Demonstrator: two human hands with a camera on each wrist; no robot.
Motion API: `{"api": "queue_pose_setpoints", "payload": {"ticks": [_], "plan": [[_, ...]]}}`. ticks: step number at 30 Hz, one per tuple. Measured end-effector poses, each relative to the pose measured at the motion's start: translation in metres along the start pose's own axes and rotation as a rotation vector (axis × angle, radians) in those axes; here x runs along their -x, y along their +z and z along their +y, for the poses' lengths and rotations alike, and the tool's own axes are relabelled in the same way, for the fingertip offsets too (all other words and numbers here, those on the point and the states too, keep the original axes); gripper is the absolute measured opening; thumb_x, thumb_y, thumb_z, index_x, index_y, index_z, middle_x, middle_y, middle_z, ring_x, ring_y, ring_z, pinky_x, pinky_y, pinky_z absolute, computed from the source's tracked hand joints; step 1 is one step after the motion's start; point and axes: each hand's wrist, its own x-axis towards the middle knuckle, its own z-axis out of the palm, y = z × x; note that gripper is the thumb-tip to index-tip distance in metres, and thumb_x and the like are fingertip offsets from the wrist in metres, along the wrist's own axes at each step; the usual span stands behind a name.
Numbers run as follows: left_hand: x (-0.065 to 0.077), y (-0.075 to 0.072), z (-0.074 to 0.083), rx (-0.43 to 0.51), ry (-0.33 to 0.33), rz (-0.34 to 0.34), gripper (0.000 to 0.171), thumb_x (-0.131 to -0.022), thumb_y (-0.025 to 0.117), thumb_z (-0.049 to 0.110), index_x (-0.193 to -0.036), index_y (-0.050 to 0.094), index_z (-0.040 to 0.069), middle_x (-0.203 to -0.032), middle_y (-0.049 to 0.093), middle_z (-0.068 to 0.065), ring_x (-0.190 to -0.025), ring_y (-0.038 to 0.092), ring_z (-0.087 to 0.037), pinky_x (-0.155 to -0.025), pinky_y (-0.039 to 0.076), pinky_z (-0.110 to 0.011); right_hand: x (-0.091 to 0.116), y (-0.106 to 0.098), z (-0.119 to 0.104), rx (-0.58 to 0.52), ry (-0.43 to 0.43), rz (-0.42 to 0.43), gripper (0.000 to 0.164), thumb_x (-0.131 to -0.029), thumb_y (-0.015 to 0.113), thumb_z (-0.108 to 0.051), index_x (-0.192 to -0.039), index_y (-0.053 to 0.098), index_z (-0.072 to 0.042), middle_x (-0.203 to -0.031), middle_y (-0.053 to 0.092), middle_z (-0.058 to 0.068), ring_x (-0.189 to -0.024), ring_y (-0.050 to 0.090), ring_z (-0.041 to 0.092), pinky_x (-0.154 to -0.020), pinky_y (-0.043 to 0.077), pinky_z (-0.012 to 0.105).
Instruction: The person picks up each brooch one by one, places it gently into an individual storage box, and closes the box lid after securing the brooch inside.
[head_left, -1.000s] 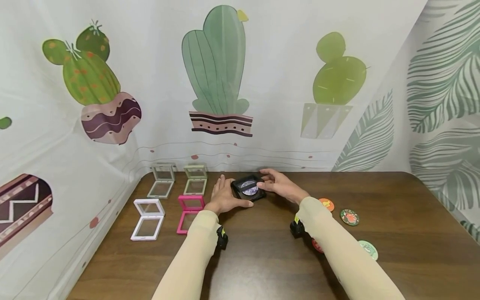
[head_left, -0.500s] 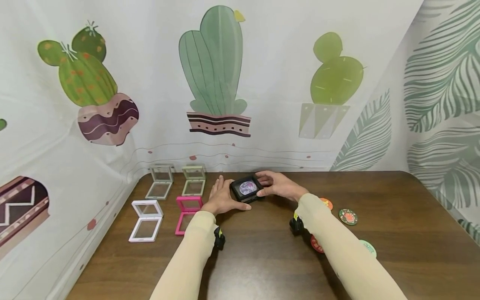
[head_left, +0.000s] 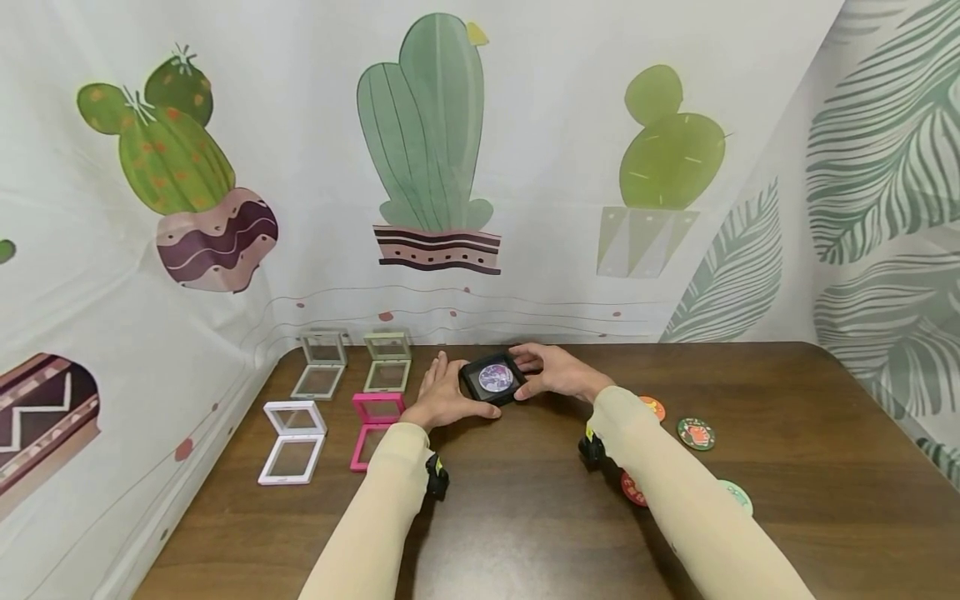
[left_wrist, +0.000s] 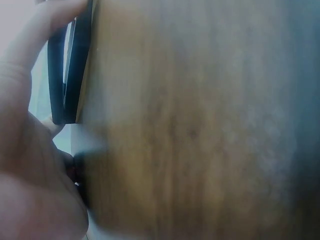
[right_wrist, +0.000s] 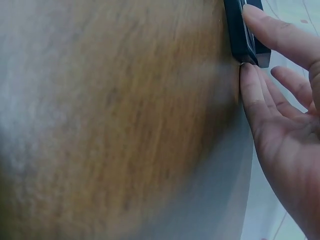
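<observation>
Your left hand (head_left: 444, 398) and right hand (head_left: 557, 372) grasping the closed black display case (head_left: 492, 378) from both sides, on the wooden table (head_left: 750, 500), 4 open cases to your left.

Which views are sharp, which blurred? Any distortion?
Head view: sharp, evenly lit, wide-angle bend at the edges; the black case reads clearly. Left wrist view: soft throughout, left hand too close to focus. Right wrist view: table smeared, right hand fairly crisp.

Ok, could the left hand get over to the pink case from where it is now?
Probably yes. The left hand holds the black case, and the open pink case lies just to its left on the table with nothing between, though it would have to let go first.
</observation>
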Motion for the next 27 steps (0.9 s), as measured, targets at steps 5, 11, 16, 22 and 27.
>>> {"api": "queue_pose_setpoints", "payload": {"ticks": [5, 11, 16, 22, 27], "plan": [[-0.001, -0.001, 0.001, 0.013, -0.007, -0.003, 0.109, -0.066, 0.091, 0.055, -0.154, 0.045, 0.009, -0.175, 0.002, -0.026, -0.162, -0.003, -0.039, -0.129, 0.001, -0.055, 0.0, 0.0, -0.002, 0.022, 0.006, -0.005, 0.089, -0.081, 0.09, -0.002, -0.158, 0.045, -0.001, -0.146, 0.057, 0.023, -0.135, 0.057, 0.037, -0.113, 0.047, 0.046], [0.0, -0.002, 0.002, 0.01, -0.014, -0.012, 0.105, -0.069, 0.09, 0.052, -0.153, 0.045, 0.009, -0.175, 0.002, -0.025, -0.162, -0.002, -0.04, -0.129, 0.001, -0.054, -0.005, -0.002, -0.006, 0.092, 0.01, -0.042, 0.094, -0.081, 0.091, -0.003, -0.161, 0.042, -0.002, -0.145, 0.056, 0.021, -0.133, 0.057, 0.035, -0.113, 0.046, 0.046], [0.008, -0.007, 0.008, 0.005, -0.021, -0.017, 0.101, -0.072, 0.09, 0.048, -0.154, 0.044, 0.009, -0.175, 0.002, -0.025, -0.162, -0.002, -0.04, -0.129, 0.002, -0.053, -0.012, -0.004, -0.014, 0.152, 0.043, -0.106, 0.101, -0.079, 0.092, -0.002, -0.164, 0.036, -0.003, -0.144, 0.054, 0.023, -0.131, 0.056, 0.035, -0.113, 0.046, 0.047], [0.016, -0.011, 0.015, 0.019, -0.005, 0.004, 0.098, -0.071, 0.092, 0.046, -0.149, 0.048, 0.006, -0.173, 0.009, -0.028, -0.161, 0.004, -0.044, -0.128, 0.006, -0.059, -0.018, -0.006, -0.023, 0.207, 0.108, -0.169, 0.107, -0.078, 0.093, -0.002, -0.166, 0.032, -0.006, -0.147, 0.051, 0.024, -0.131, 0.056, 0.035, -0.112, 0.046, 0.046], [0.011, -0.006, 0.01, 0.037, 0.008, 0.024, 0.099, -0.068, 0.091, 0.048, -0.148, 0.05, 0.007, -0.173, 0.008, -0.029, -0.161, 0.003, -0.044, -0.127, 0.006, -0.061, -0.02, -0.008, -0.027, 0.245, 0.115, -0.182, 0.107, -0.076, 0.094, -0.004, -0.165, 0.034, -0.006, -0.145, 0.052, 0.023, -0.13, 0.056, 0.034, -0.111, 0.047, 0.045]]}}
